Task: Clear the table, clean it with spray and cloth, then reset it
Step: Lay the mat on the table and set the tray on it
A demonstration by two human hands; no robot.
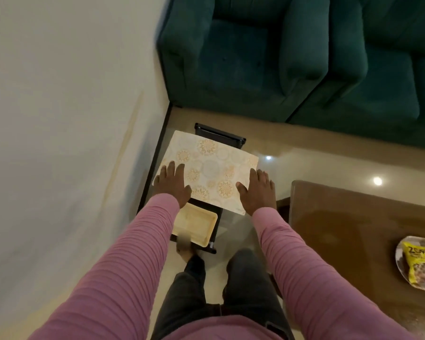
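Pink sleeves (138, 253), two: extended forward over dark trousers (243, 290). Left hand (173, 185): laid flat on the left edge of a floral placemat (206, 168), fingers straight. Right hand (257, 192): set at the mat's right edge, fingers straight, thumb on the mat. The placemat is spread over a small black stand (219, 133), with a cream tray (196, 224) partly beneath its near edge. Brown table (353, 229), to the right: a plate (400, 261) with a yellow packet (420, 263) is borne at its right end.

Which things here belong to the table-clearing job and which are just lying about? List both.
Job: patterned mat, with left hand and right hand flat on it; black stand beneath; cream tray on the stand; brown table; probably the plate and yellow packet on it.
Lying about: green sofa.
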